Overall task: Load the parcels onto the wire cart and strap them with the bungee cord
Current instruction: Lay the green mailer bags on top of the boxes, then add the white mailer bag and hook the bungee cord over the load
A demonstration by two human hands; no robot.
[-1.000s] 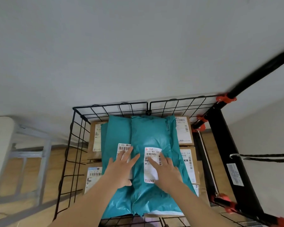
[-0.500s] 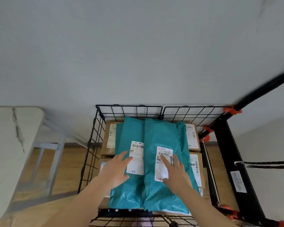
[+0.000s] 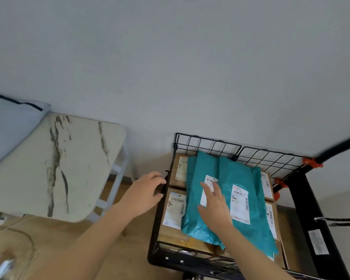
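Note:
The black wire cart stands against the wall at lower right. Several brown cardboard boxes fill it, with two teal mailer bags lying across their tops. My right hand lies flat, fingers straight, on the left teal bag over its white label. My left hand hovers outside the cart's left wall, fingers loosely spread and holding nothing, close to the wire. A black bungee cord with a metal hook stretches in from the right edge, beside the cart's black frame.
A marble-topped table on white legs stands left of the cart. A grey cushion leans at the far left. Wooden floor with a thin cable lies below. The cart's black handle rises at the right.
My left hand has come off the left teal bag and moved left, outside the cart wall. My right hand shifted from the right bag to the left one. The view swung left.

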